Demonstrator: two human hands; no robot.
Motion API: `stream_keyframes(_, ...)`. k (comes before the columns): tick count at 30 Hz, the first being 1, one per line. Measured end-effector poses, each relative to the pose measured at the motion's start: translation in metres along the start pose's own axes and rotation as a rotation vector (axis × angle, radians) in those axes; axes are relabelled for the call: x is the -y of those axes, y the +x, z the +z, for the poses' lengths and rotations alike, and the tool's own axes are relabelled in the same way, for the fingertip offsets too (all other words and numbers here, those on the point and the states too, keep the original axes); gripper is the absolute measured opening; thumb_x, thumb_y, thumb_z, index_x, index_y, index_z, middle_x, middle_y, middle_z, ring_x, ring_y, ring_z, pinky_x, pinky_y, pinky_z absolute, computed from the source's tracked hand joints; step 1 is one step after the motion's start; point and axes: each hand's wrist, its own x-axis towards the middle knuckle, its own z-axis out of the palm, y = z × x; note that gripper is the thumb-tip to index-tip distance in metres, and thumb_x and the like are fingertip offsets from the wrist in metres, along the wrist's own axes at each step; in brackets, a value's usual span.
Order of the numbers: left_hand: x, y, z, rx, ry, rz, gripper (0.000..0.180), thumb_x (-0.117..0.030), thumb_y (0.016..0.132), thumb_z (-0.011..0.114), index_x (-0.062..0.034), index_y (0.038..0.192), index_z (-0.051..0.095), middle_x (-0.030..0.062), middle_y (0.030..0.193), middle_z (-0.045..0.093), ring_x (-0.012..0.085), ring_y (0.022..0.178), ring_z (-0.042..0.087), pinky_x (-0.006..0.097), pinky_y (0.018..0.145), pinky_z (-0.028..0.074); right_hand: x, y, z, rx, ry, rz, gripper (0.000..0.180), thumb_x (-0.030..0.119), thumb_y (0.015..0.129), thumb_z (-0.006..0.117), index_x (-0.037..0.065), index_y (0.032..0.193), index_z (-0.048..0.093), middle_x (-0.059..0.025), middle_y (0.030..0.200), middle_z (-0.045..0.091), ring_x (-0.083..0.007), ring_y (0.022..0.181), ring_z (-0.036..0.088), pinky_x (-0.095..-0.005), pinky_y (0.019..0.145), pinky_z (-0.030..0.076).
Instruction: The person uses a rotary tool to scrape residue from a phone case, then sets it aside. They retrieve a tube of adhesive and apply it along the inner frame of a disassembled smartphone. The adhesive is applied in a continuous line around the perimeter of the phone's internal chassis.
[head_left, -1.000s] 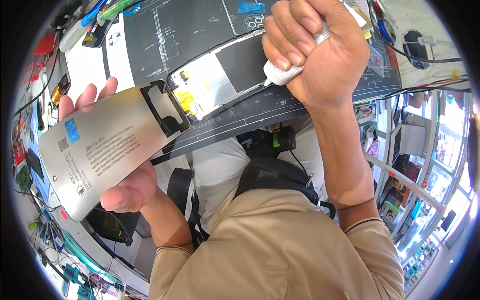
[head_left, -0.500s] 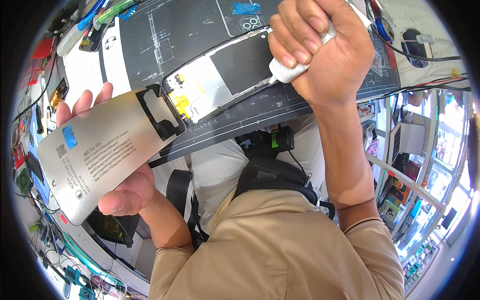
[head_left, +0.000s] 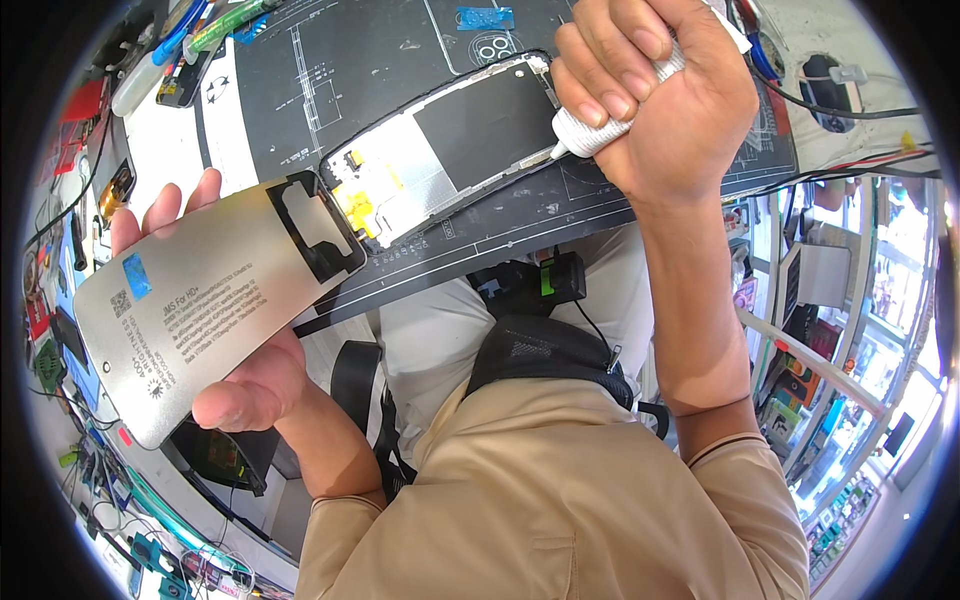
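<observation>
The left hand [head_left: 235, 385] grips a silver phone back panel [head_left: 200, 310], tilted and held off the desk's near edge, thumb under its lower edge and fingers behind. The right hand [head_left: 655, 95] is clenched around a white glue tube [head_left: 615, 110], its nozzle touching the edge of the opened phone [head_left: 440, 150] lying on the dark work mat [head_left: 330, 70].

One silver back panel [head_left: 190, 320], one opened phone frame [head_left: 440, 150], one white tube [head_left: 610, 115], one black mat [head_left: 400, 60].
</observation>
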Motion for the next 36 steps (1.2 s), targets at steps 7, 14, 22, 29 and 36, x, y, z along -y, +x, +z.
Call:
stream_keyframes(7,0.002,0.0,-0.001,0.005,-0.002,0.01,0.129,-0.084,0.073,0.069,0.0042,0.156,0.023,0.0274,0.144,0.05,0.0484,0.133,0.053,0.054,0.107,0.052,0.003,0.0,-0.003,-0.022,0.039,0.016,0.044,0.03,0.107,0.042,0.016,0.065,0.038,0.0014,0.049,0.031,-0.0116,0.038,0.029,-0.027,0.039,0.033)
stream_keyframes(14,0.005,0.001,-0.004,0.021,0.023,0.037,0.125,-0.083,0.078,0.061,0.007,0.155,0.022,0.0295,0.146,0.047,0.0514,0.135,0.05,0.058,0.111,0.047,0.005,0.002,-0.008,-0.005,-0.022,-0.037,0.044,0.029,0.107,0.041,0.016,0.065,0.038,0.0016,0.049,0.031,-0.0117,0.038,0.03,-0.0268,0.039,0.034)
stream_keyframes(22,0.007,0.0,-0.006,0.014,0.001,0.029,0.124,-0.083,0.077,0.062,0.0041,0.156,0.022,0.0288,0.148,0.046,0.0505,0.136,0.05,0.058,0.111,0.047,0.007,0.002,-0.013,0.011,-0.023,-0.071,0.044,0.029,0.107,0.041,0.016,0.065,0.038,0.0023,0.049,0.032,-0.0111,0.039,0.03,-0.0261,0.039,0.034)
stream_keyframes(29,0.008,0.0,-0.008,0.018,0.001,0.022,0.122,-0.083,0.077,0.062,0.001,0.157,0.023,0.0277,0.148,0.046,0.0501,0.137,0.049,0.059,0.11,0.048,0.009,0.003,-0.017,-0.007,-0.032,-0.088,0.043,0.03,0.107,0.041,0.017,0.066,0.038,0.0028,0.05,0.032,-0.0103,0.039,0.03,-0.0257,0.039,0.034)
stream_keyframes(36,0.006,0.001,-0.005,0.005,0.0,0.022,0.122,-0.082,0.077,0.063,0.0009,0.157,0.023,0.028,0.148,0.046,0.0503,0.138,0.048,0.059,0.112,0.046,0.011,0.004,-0.021,-0.018,-0.062,-0.106,0.042,0.029,0.107,0.04,0.018,0.066,0.037,0.0033,0.05,0.032,-0.0101,0.038,0.029,-0.0253,0.038,0.034)
